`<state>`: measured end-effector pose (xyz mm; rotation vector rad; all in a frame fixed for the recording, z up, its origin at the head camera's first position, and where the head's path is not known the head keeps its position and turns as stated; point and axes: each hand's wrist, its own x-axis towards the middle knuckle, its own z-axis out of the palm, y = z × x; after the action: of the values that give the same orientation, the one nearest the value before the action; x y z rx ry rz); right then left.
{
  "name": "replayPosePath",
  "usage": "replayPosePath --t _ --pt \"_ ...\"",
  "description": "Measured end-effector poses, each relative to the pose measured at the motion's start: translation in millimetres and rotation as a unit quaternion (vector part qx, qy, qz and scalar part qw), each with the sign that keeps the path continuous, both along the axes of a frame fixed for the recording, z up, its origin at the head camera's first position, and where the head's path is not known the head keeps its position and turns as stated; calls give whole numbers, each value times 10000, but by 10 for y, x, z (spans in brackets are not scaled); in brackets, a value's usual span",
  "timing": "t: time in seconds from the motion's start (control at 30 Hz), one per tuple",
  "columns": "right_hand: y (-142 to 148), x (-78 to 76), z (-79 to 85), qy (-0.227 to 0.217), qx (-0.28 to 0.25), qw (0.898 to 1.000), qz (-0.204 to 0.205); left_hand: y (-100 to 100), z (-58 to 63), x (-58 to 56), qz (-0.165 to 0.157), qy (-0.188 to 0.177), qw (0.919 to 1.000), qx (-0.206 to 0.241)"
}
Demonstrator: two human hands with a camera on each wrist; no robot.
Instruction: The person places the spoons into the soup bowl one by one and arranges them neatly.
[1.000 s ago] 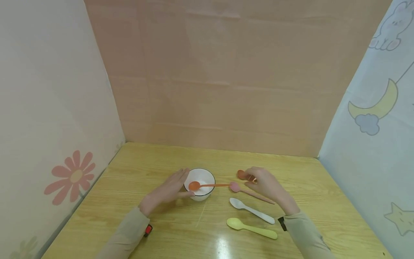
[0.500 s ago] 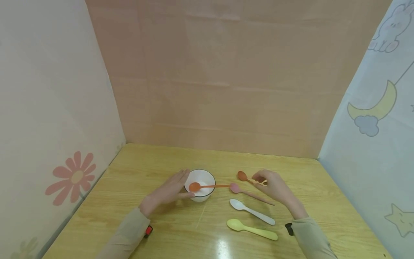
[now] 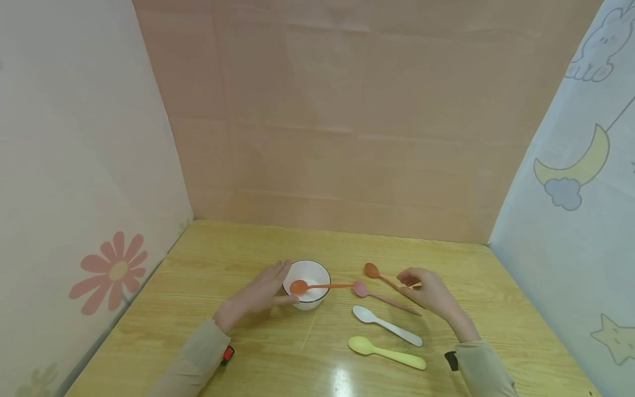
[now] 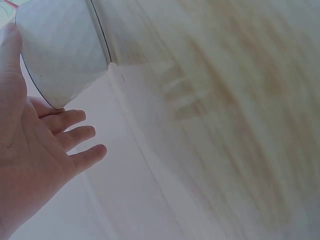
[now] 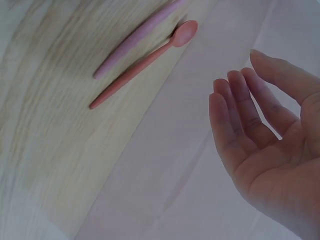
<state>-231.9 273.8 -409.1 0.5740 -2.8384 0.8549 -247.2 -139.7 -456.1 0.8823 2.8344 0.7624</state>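
In the head view my left hand (image 3: 260, 286) holds the side of a white bowl (image 3: 308, 270) with a dark rim, thumb at the near rim and fingers at the far left. The left wrist view shows the bowl's faceted outer wall (image 4: 62, 50) between thumb and forefinger, the other fingers off it. An orange spoon (image 3: 300, 286) lies with its head in the bowl, its handle reaching right across the rim. My right hand (image 3: 429, 289) has loosely bent fingers and nothing in them. It is just right of a red-orange spoon (image 3: 371, 270), whose handle lies apart from the hand (image 5: 270, 130) in the right wrist view.
Below the red-orange spoon, a pink spoon (image 3: 361, 289), a white spoon (image 3: 365, 315) and a yellow spoon (image 3: 362, 345) lie on the wooden table (image 3: 248, 358). A tan backdrop (image 3: 342, 165) rises behind, with patterned side panels at left and right.
My right hand has let go of the red-orange spoon and drawn back to the right, leaving it on the table. The left hand and bowl have stayed put.
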Motion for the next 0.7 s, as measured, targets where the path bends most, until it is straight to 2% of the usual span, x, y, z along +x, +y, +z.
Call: replayPosePath --t 0.23,0.7 --pt "90 -22 -89 -184 -155 9997 -83 -2 -7 -2 -33 71 10000 -21" --pt "236 -48 -243 -532 -98 9984 -138 -4 -26 -5 -19 65 10000 -4"
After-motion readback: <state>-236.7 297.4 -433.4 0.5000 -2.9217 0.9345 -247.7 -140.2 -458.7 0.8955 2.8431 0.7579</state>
